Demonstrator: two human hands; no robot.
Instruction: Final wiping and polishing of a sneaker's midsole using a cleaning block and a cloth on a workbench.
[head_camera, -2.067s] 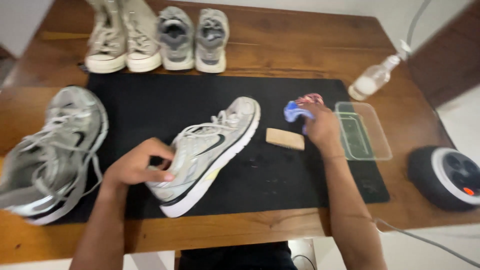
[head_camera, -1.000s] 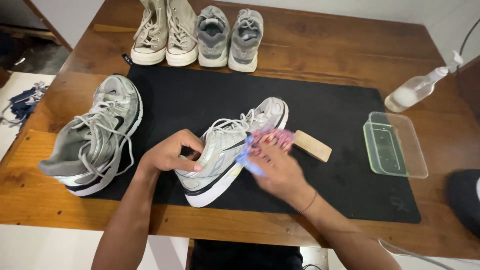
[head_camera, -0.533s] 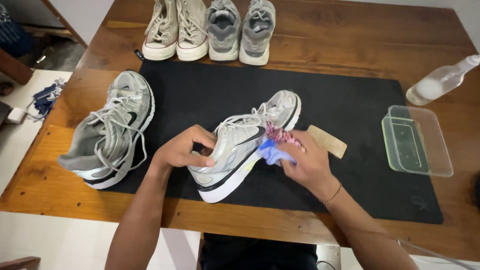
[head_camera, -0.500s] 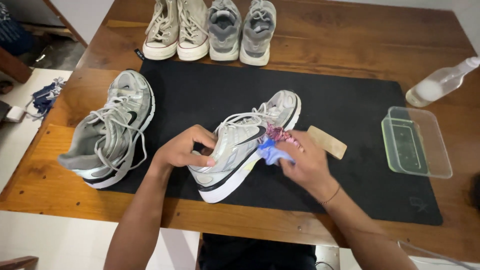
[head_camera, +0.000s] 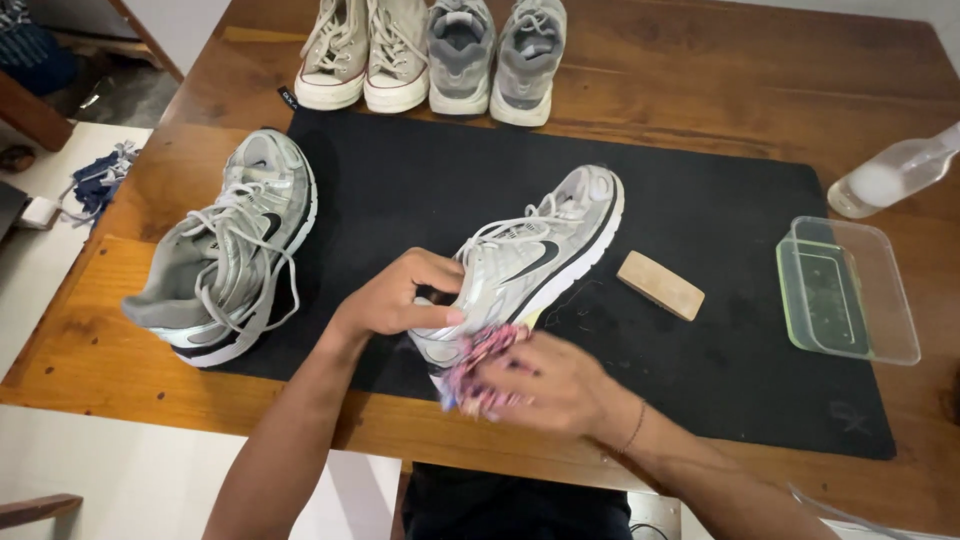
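Observation:
A silver-grey running shoe (head_camera: 545, 250) lies on a black mat (head_camera: 700, 200) with its toe pointing away from me. My left hand (head_camera: 400, 298) grips the shoe around its heel and collar. My right hand (head_camera: 545, 385) is blurred and holds a pink and blue cloth (head_camera: 472, 365) pressed against the near heel end of the shoe.
A matching shoe (head_camera: 225, 255) lies at the mat's left edge. A small wooden brush block (head_camera: 660, 285) sits right of the held shoe. A clear plastic tray (head_camera: 845, 300) and a spray bottle (head_camera: 895, 180) are at the right. Two pairs of shoes (head_camera: 440, 50) line the far edge of the wooden table (head_camera: 760, 70).
My right hand brought the cloth from the tray side to the shoe, then slid it from the shoe's middle down to the heel end. My left hand kept its grip.

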